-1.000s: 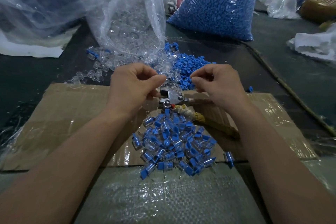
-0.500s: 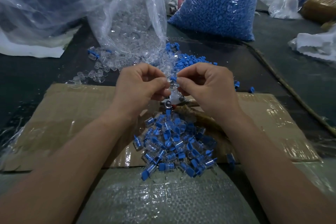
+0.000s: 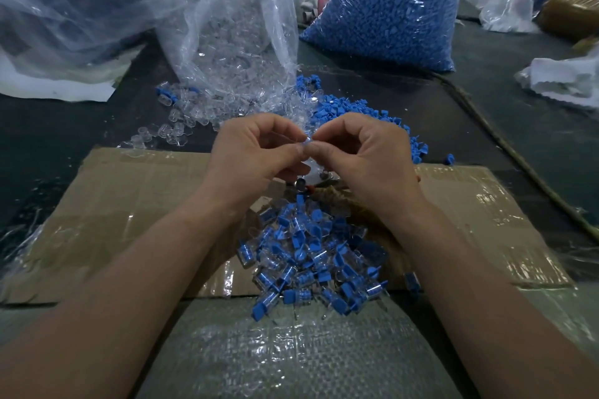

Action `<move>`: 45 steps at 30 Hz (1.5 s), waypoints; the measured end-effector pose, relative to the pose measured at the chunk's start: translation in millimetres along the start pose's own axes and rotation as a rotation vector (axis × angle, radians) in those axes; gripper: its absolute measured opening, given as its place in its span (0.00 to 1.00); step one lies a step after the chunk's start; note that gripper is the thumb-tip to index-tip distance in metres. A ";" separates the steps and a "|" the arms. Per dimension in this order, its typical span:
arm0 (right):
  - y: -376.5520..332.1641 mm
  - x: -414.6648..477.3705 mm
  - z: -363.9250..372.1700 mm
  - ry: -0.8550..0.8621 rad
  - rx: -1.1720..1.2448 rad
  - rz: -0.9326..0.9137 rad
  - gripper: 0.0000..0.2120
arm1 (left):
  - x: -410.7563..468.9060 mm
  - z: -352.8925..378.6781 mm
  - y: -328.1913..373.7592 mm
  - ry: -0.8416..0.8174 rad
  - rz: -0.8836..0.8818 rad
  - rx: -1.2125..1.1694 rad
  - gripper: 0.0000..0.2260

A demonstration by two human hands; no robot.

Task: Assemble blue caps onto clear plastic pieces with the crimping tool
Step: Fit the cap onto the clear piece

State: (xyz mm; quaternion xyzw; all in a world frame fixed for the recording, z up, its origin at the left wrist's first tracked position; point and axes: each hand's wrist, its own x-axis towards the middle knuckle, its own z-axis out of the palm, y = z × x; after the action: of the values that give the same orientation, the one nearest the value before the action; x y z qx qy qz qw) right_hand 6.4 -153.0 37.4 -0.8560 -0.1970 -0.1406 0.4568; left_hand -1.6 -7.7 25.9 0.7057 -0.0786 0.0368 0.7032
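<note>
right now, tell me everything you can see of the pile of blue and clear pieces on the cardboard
The pile is a heap of pieces, each a clear barrel with a blue cap, some with thin pins, jumbled at all angles. It rests on the taped cardboard, its near edge spilling onto the woven plastic sheet, between the forearms. Its far edge reaches the rope-wrapped handle of the crimping tool. The left hand and right hand, pinching a clear piece beyond it, do not touch it.

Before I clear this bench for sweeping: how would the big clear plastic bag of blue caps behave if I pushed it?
Probably heavy: the big clear plastic bag of blue caps bulges full. Its thin, crinkled film looks floppy, so it would likely slump rather than slide. Nearby loose blue caps suggest spills scatter.
</note>
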 end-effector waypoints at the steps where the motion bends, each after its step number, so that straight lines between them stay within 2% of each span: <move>1: 0.3 0.4 -0.5 0.010 0.005 0.006 0.07 | -0.1 -0.5 0.9 -0.001 0.000 -0.018 0.05; 5: 1.2 1.0 -2.1 -0.027 0.086 0.020 0.08 | -0.5 -1.3 3.2 0.008 0.001 -0.043 0.05; 14: 2.0 -1.1 -3.4 -0.119 0.182 -0.064 0.15 | 2.3 -3.3 2.1 -0.002 -0.123 -0.143 0.07; 28: 9.0 0.0 -3.9 -0.021 -0.070 -0.260 0.11 | 3.1 -8.5 6.3 -0.070 -0.173 -0.184 0.07; 34: 9.2 0.9 -3.9 0.001 -0.105 -0.299 0.10 | 3.7 -8.4 4.1 -0.073 -0.173 -0.173 0.07; 38: 8.3 0.9 -5.0 -0.002 -0.110 -0.302 0.10 | 3.9 -8.5 3.4 -0.083 -0.168 -0.168 0.03; 41: 8.2 0.9 -4.7 -0.011 -0.119 -0.315 0.09 | 3.3 -7.4 3.0 -0.082 -0.163 -0.167 0.08; 45: 7.5 1.1 -5.0 -0.008 -0.146 -0.351 0.09 | 3.3 -7.2 3.4 -0.081 -0.173 -0.145 0.06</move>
State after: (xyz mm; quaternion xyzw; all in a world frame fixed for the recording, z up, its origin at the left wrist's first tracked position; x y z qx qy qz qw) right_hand 10.5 -160.8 35.1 -0.8399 -0.3346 -0.2286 0.3611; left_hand 1.5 -0.7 29.9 0.6582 -0.0482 -0.0581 0.7490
